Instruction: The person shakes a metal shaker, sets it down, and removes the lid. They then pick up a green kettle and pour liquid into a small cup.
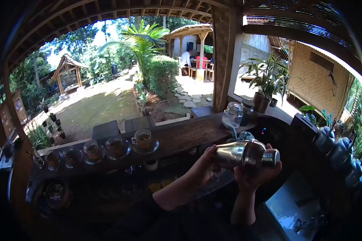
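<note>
Shaker (232, 154) lies sideways, cap rightward. Left hand (204, 166) clasps its base; right hand (256, 176) wraps the cap end.

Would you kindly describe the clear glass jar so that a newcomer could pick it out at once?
Start at the long wooden counter, where the glass cups stand in a row. Follow it right to the foot of the thick post, beyond the metal shaker. The clear glass jar there looks pale and see-through, unlike the dark jar right of it.

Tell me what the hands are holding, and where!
A metal cocktail shaker, held sideways: left hand at its base end, right hand at its capped end.
</note>
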`<state>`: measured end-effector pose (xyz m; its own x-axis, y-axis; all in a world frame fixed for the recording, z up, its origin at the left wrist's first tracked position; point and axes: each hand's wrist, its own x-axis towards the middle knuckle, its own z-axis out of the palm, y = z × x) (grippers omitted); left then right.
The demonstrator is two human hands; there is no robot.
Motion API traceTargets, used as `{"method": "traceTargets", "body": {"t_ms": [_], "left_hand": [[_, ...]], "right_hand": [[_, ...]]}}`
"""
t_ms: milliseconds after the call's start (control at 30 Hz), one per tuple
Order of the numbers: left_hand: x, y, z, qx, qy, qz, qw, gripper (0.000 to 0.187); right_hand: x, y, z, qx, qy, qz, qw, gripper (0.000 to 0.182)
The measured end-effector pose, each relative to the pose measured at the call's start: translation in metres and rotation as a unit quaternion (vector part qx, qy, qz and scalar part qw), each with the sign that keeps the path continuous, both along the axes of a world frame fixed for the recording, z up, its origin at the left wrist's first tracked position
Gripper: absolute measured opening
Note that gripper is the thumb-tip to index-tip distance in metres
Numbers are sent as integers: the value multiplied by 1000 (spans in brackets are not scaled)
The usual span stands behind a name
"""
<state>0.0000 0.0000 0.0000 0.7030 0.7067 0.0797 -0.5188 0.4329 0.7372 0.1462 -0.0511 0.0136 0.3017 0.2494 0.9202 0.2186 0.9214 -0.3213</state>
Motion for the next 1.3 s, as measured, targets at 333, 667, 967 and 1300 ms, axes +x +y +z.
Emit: {"method": "traceTargets", "body": {"t_ms": [333,667,967,1300], "left_hand": [[76,-1,12,52,-89,77,992,61],[89,-26,37,166,-62,144,974,67],[102,7,4,13,-92,121,988,58],[69,17,-25,-32,-99,103,989,54]], "right_hand": [[40,7,-6,272,21,-105,956,81],[61,-17,0,215,116,341,908,68],[102,43,7,125,-63,147,979,103],[78,43,-9,93,-190,-94,973,113]]}}
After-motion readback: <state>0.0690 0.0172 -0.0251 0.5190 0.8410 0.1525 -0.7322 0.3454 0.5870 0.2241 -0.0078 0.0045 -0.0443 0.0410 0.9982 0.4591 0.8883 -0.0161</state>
